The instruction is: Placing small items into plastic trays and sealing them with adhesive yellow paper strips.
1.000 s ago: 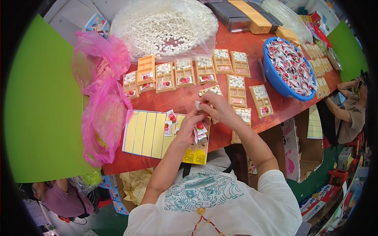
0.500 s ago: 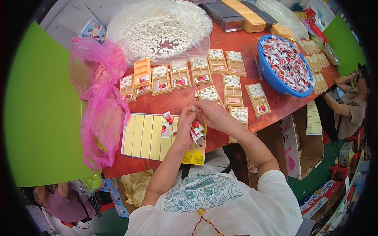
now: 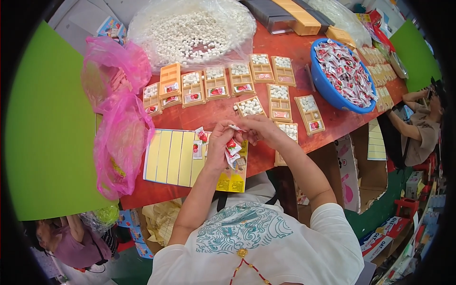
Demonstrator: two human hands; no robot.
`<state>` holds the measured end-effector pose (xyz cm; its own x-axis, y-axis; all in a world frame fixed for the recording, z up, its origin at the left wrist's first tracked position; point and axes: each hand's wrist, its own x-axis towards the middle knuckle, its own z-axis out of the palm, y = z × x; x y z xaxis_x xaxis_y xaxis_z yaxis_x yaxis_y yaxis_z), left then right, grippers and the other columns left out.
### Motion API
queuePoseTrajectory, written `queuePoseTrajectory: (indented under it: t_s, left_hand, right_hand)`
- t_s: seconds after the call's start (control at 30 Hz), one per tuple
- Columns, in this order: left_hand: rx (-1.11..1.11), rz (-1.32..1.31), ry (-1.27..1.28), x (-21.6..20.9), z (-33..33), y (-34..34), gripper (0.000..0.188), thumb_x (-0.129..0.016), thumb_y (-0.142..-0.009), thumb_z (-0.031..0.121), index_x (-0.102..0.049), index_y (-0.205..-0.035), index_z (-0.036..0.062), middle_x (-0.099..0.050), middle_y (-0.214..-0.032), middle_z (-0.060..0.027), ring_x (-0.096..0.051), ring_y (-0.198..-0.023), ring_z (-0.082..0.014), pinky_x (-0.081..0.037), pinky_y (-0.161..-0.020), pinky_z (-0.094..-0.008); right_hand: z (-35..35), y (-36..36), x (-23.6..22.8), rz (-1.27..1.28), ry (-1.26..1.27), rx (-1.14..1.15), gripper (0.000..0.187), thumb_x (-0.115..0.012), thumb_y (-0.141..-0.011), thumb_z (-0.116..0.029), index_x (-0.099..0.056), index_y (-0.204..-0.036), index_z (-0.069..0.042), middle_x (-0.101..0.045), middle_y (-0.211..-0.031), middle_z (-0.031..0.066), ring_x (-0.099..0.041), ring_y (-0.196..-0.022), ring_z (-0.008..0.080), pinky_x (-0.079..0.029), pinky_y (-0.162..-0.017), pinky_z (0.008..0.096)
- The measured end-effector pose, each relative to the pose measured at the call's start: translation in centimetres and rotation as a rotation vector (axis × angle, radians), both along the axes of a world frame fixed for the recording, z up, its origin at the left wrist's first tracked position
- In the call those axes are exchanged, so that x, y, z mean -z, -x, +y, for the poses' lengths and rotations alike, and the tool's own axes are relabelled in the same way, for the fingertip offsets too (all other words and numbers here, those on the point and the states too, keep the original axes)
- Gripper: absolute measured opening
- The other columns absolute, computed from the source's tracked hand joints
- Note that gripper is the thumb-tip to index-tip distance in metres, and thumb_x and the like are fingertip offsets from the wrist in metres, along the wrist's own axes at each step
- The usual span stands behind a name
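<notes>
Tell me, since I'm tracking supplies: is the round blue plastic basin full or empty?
Full: the round blue plastic basin is heaped to its rim with small red-and-white sachets.

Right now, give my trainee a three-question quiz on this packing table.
1. True or false: the blue bowl holds loose white cubes.
2. Multiple choice: the pink bags lie at the table's A) left end, B) right end, C) middle.
3. Fill in: the left hand holds small red and white ____.

Key:
1. False. It is heaped with red and white packets; the white cubes lie in clear plastic at the far side.
2. A.
3. Packets, with the right hand pinching one just above them, over the yellow sheet.
</notes>
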<state>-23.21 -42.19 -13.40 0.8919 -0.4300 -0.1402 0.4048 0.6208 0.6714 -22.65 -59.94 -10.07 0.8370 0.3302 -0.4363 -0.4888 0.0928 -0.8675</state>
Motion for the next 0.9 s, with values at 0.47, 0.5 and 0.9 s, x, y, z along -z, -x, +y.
queuePoseTrajectory:
  t_s: [0.47, 0.5, 0.9]
  left_hand:
    - [0.098, 0.212, 0.298, 0.6, -0.2, -0.5, 0.018, -0.050, -0.096, 0.015, -0.056, -0.110, 0.0062, -0.065, -0.085, -0.0098, -0.058, -0.058, -0.0156, -0.046, -0.046, -0.0225]
    - [0.092, 0.280, 0.367, 1.5, -0.1, -0.7, 0.024, -0.049, -0.096, 0.020, -0.055, -0.115, 0.0060, -0.065, -0.091, -0.0113, -0.056, -0.057, -0.0193, -0.045, -0.044, -0.0258]
    - [0.016, 0.442, 0.388, 2.0, 1.2, 0.0, 0.033, -0.046, -0.095, 0.029, -0.058, -0.117, 0.0058, -0.065, -0.100, -0.0222, -0.066, -0.084, -0.0351, -0.059, -0.067, -0.0395]
  right_hand:
    - [-2.0, -3.1, 2.2, -0.253, -0.008, 0.142, 0.010, -0.060, -0.087, -0.010, -0.061, -0.092, -0.002, -0.059, -0.068, 0.0021, -0.053, -0.053, 0.0065, -0.043, -0.047, 0.0210]
    - [-2.4, -3.9, 2.1, -0.272, 0.021, 0.210, 0.009, -0.060, -0.087, -0.011, -0.061, -0.090, -0.002, -0.059, -0.068, 0.0020, -0.053, -0.053, 0.0063, -0.043, -0.047, 0.0211]
    - [-7.8, -13.3, 4.9, -0.579, 0.699, 0.689, 0.021, -0.061, -0.084, -0.020, -0.065, -0.091, -0.001, -0.064, -0.072, 0.0091, -0.058, -0.062, 0.0170, -0.045, -0.057, 0.0316]
